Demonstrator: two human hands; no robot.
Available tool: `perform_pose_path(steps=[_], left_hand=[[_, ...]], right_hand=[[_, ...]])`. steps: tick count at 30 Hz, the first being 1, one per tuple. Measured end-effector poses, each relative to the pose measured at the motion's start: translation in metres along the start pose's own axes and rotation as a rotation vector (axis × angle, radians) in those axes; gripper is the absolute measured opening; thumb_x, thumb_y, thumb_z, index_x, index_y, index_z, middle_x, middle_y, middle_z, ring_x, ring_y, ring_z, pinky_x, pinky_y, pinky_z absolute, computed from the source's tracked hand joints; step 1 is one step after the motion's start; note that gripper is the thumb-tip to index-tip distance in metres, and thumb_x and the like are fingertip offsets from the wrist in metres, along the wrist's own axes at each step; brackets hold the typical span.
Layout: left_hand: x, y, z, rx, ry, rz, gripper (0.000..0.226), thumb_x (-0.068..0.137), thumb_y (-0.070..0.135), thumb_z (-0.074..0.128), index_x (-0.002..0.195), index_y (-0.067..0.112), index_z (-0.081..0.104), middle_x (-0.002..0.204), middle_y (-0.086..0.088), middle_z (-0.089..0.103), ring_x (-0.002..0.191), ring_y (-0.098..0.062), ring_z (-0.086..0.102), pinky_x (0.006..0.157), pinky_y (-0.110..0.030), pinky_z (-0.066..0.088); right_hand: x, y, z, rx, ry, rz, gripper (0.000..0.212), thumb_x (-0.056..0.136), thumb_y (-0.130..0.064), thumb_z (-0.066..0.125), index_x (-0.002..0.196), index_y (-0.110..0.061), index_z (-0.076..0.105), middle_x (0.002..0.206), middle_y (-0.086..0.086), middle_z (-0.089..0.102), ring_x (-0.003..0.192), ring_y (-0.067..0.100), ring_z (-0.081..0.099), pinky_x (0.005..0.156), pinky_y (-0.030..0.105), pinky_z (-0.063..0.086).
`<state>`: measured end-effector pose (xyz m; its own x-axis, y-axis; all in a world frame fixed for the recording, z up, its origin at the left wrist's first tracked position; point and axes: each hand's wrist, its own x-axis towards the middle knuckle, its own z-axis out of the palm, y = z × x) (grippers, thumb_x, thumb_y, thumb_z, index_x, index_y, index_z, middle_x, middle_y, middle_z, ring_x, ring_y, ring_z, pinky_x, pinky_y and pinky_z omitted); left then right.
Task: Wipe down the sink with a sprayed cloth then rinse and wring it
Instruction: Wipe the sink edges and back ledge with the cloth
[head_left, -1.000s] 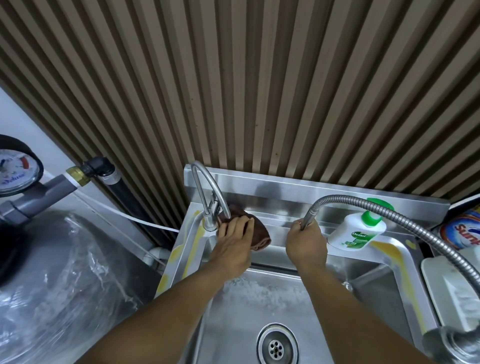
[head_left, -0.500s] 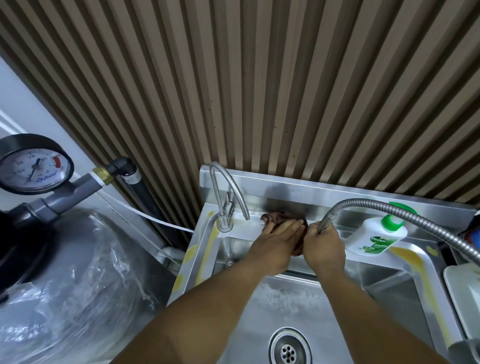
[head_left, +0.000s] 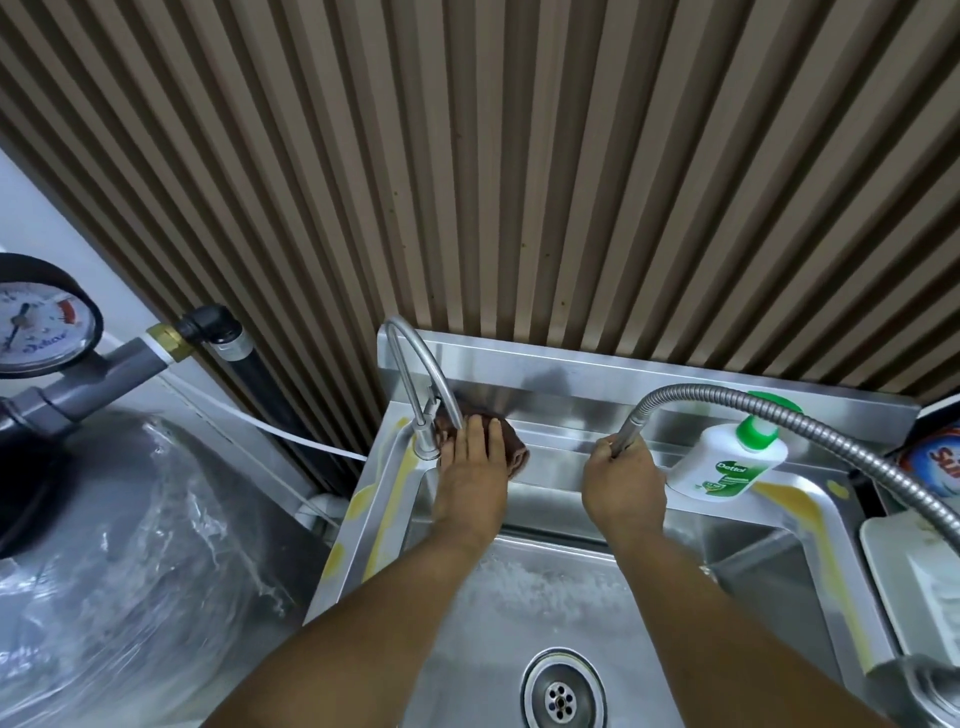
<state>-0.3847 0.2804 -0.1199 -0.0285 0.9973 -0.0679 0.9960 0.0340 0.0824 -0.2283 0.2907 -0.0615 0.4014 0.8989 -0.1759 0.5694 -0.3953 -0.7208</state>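
the dark brown cloth (head_left: 515, 451) lies crumpled on the back ledge of the steel sink (head_left: 563, 473), touching the base of the gooseneck tap (head_left: 415, 358). the left hand (head_left: 475, 470) presses it, fingers (head_left: 476, 432) straight and close together. the right hand (head_left: 623, 486) has its fingers curled round the end of a flexible metal hose (head_left: 696, 389). just beside it stands a white, green-capped bottle (head_left: 727, 462) labelled "dettol". a pack (head_left: 935, 458) at the right edge shows "su".

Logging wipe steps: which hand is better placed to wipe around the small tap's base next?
Likely left. The left hand presses the cloth flat on the sink ledge right beside the tap; the right hand is farther off, gripping the hose.
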Motion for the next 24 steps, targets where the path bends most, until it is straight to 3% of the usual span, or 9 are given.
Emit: perform_pose_path(steps=[3,7,10,13,16,20,24], left_hand=[[-0.003,0.015,0.002,-0.059,-0.006,0.061,0.078,0.096,0.004,0.045,0.159,0.007,0.0,0.168,-0.015,0.0,0.155,-0.029,-0.003,0.124,-0.044,0.002],[0.001,0.047,-0.003,-0.202,0.003,0.367,0.072,0.094,0.005,0.049,0.159,0.011,0.02,0.167,-0.006,0.018,0.155,-0.022,0.011,0.122,-0.041,0.01],[0.005,0.049,-0.002,-0.226,-0.021,0.432,0.078,0.09,0.002,0.054,0.159,0.011,0.02,0.167,-0.005,0.018,0.154,-0.022,0.011,0.123,-0.042,0.011],[-0.001,0.03,0.001,-0.073,-0.05,0.299,0.08,0.095,0.005,0.048,0.161,0.011,0.003,0.169,-0.006,-0.002,0.155,-0.026,-0.002,0.125,-0.046,0.003],[-0.014,0.01,-0.004,-0.006,-0.117,0.06,0.091,0.092,-0.001,0.052,0.16,0.014,-0.006,0.166,-0.02,-0.011,0.153,-0.038,-0.01,0.125,-0.048,-0.003],[-0.022,0.005,-0.013,0.131,-0.162,-0.069,0.102,0.085,0.011,0.068,0.159,0.009,-0.002,0.163,-0.028,0.001,0.152,-0.042,0.002,0.121,-0.057,-0.008],[-0.003,0.017,-0.025,0.062,-0.145,-0.143,0.093,0.079,0.012,0.071,0.152,0.005,0.014,0.157,-0.027,0.014,0.147,-0.042,0.016,0.123,-0.055,0.004]], right_hand=[[0.0,0.001,0.001,-0.009,0.012,0.002,0.021,0.102,-0.03,0.042,0.097,-0.015,0.056,0.087,0.006,0.059,0.08,0.028,0.05,0.072,0.033,0.035],[0.003,0.002,0.004,-0.018,0.009,0.005,0.021,0.099,-0.033,0.043,0.095,-0.017,0.056,0.088,0.009,0.063,0.084,0.033,0.057,0.075,0.037,0.044],[0.004,0.003,0.005,-0.019,-0.002,-0.006,0.022,0.098,-0.035,0.043,0.092,-0.019,0.056,0.086,0.008,0.064,0.084,0.034,0.06,0.078,0.04,0.048],[0.002,0.002,0.002,-0.019,-0.007,-0.019,0.022,0.099,-0.034,0.043,0.091,-0.019,0.056,0.083,0.007,0.064,0.08,0.032,0.06,0.076,0.041,0.05],[0.001,0.002,-0.001,0.0,-0.024,-0.018,0.023,0.101,-0.032,0.042,0.092,-0.017,0.057,0.081,0.007,0.062,0.074,0.028,0.056,0.071,0.035,0.042],[-0.002,0.001,-0.003,0.011,-0.017,-0.021,0.023,0.103,-0.031,0.042,0.095,-0.016,0.057,0.078,0.004,0.06,0.067,0.02,0.052,0.07,0.032,0.038],[-0.001,0.003,-0.003,0.016,-0.03,-0.029,0.023,0.103,-0.031,0.041,0.094,-0.017,0.056,0.08,0.005,0.062,0.067,0.017,0.053,0.069,0.032,0.038]])
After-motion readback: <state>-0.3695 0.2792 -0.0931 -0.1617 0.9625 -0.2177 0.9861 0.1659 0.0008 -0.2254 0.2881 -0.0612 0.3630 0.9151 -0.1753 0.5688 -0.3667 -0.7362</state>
